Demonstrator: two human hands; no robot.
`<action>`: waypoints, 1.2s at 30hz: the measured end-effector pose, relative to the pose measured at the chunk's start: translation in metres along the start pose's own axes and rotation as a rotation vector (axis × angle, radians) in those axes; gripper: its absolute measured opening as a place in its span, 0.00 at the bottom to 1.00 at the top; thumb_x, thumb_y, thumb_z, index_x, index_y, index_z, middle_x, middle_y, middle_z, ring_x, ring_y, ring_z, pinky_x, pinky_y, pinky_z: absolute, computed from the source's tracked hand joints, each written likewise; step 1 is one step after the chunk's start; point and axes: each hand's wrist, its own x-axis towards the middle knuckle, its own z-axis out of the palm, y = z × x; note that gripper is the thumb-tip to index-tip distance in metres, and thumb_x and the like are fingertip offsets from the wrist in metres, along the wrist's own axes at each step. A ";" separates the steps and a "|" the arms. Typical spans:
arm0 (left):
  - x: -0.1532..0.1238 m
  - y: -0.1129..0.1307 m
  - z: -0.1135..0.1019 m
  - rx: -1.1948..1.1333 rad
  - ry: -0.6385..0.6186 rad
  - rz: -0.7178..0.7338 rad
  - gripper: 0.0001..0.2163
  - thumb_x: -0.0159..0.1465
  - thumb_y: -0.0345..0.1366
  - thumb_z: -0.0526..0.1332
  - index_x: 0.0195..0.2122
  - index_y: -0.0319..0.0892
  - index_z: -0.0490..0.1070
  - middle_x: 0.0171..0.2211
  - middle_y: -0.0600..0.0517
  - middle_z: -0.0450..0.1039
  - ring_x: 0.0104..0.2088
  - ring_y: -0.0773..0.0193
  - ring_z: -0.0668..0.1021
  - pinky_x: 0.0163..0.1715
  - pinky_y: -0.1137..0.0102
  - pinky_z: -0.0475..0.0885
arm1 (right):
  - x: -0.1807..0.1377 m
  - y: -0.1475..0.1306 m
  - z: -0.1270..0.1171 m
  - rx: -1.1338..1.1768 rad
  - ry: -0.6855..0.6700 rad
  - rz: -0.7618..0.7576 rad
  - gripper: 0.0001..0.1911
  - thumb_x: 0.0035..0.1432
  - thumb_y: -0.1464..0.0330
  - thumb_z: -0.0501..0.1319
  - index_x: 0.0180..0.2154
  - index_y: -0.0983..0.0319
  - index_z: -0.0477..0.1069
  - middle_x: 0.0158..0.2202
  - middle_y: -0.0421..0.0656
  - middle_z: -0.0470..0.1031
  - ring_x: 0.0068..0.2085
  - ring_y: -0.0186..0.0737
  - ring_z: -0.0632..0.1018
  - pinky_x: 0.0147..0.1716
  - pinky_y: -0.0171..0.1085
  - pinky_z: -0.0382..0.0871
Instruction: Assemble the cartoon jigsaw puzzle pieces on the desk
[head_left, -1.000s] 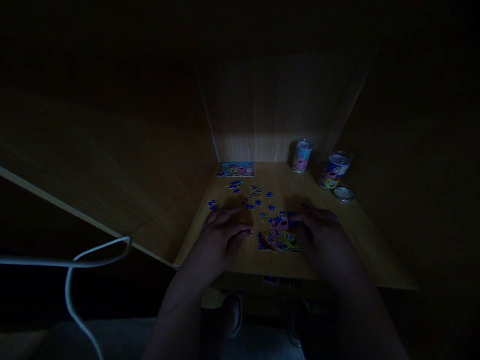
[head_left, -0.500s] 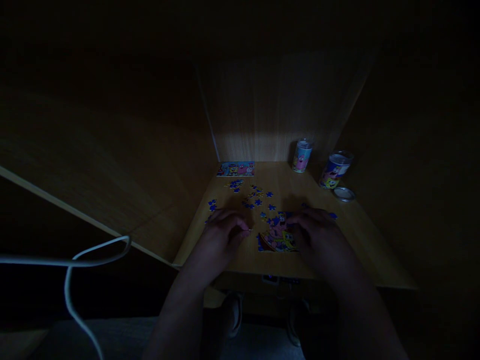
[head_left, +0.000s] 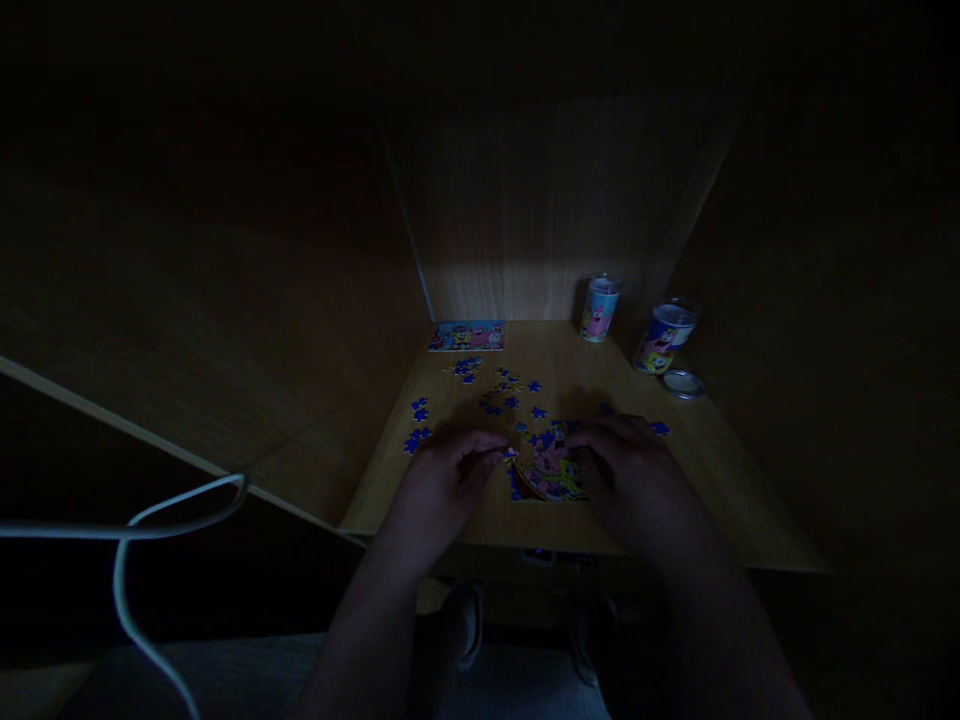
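My left hand (head_left: 454,480) pinches a small jigsaw piece (head_left: 510,455) between thumb and forefinger, at the upper left edge of a partly joined jigsaw puzzle (head_left: 551,478). Pink and yellow cartoon figures show on the puzzle, which lies flat on the wooden surface. Over its right side, my right hand (head_left: 626,465) bends its fingers and steadies it, covering that part. Loose blue pieces (head_left: 512,403) are scattered just beyond the puzzle, and another group (head_left: 417,440) lies left of my left hand.
A cartoon picture card (head_left: 467,336) lies at the back left. Two clear-topped printed cans, one light blue (head_left: 600,312) and one dark blue (head_left: 664,340), stand at the back right beside a round lid (head_left: 683,384). Wooden panels (head_left: 517,230) enclose the dim space. A white cable (head_left: 150,530) hangs at left.
My left hand has moved right with its piece, up to the puzzle's left edge, uncovering blue pieces behind it. My right hand stays on the puzzle. The view has shifted slightly.
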 end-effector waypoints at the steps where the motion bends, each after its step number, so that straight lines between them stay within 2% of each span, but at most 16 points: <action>1: 0.000 0.001 0.000 0.014 -0.006 0.014 0.09 0.75 0.34 0.65 0.49 0.51 0.86 0.47 0.52 0.90 0.48 0.55 0.89 0.54 0.58 0.83 | 0.000 0.000 0.000 0.000 -0.003 0.002 0.12 0.73 0.73 0.61 0.48 0.55 0.83 0.50 0.47 0.86 0.54 0.55 0.82 0.59 0.57 0.76; 8: -0.001 0.002 -0.002 0.143 -0.004 0.079 0.09 0.75 0.33 0.66 0.48 0.51 0.86 0.45 0.52 0.89 0.48 0.53 0.87 0.50 0.58 0.81 | 0.000 0.000 0.000 0.005 -0.021 0.022 0.12 0.74 0.72 0.61 0.48 0.55 0.83 0.51 0.47 0.86 0.54 0.55 0.82 0.58 0.56 0.77; 13: 0.000 0.002 0.001 0.154 0.004 0.088 0.09 0.75 0.30 0.66 0.47 0.50 0.85 0.44 0.52 0.88 0.48 0.53 0.87 0.50 0.58 0.79 | 0.000 0.000 0.000 0.000 -0.010 0.015 0.12 0.74 0.73 0.62 0.48 0.55 0.83 0.51 0.47 0.86 0.56 0.56 0.82 0.59 0.56 0.76; 20: 0.001 -0.001 0.001 0.250 0.184 0.048 0.09 0.71 0.27 0.66 0.42 0.49 0.85 0.41 0.51 0.88 0.45 0.50 0.87 0.51 0.52 0.79 | 0.000 0.001 0.000 0.013 0.002 0.010 0.12 0.72 0.74 0.62 0.47 0.55 0.83 0.51 0.47 0.87 0.53 0.54 0.83 0.56 0.56 0.78; 22: 0.001 -0.001 0.001 0.272 0.201 0.028 0.09 0.71 0.28 0.66 0.42 0.48 0.85 0.41 0.50 0.88 0.45 0.48 0.87 0.51 0.51 0.79 | 0.000 0.000 0.000 0.010 -0.002 0.008 0.13 0.73 0.74 0.61 0.47 0.54 0.83 0.51 0.47 0.86 0.53 0.54 0.83 0.56 0.56 0.78; 30: 0.001 -0.001 -0.001 0.120 0.056 -0.052 0.08 0.75 0.36 0.66 0.44 0.52 0.87 0.44 0.54 0.90 0.45 0.54 0.90 0.47 0.59 0.83 | 0.000 -0.001 -0.001 0.013 -0.012 0.013 0.12 0.75 0.73 0.60 0.47 0.56 0.83 0.51 0.48 0.86 0.53 0.55 0.82 0.58 0.59 0.78; 36: 0.001 -0.001 0.000 0.118 0.031 0.016 0.08 0.73 0.35 0.68 0.45 0.52 0.89 0.43 0.53 0.91 0.46 0.54 0.90 0.50 0.59 0.84 | 0.000 0.000 0.000 0.017 -0.012 0.012 0.13 0.73 0.73 0.61 0.48 0.55 0.83 0.51 0.47 0.86 0.53 0.54 0.82 0.58 0.57 0.77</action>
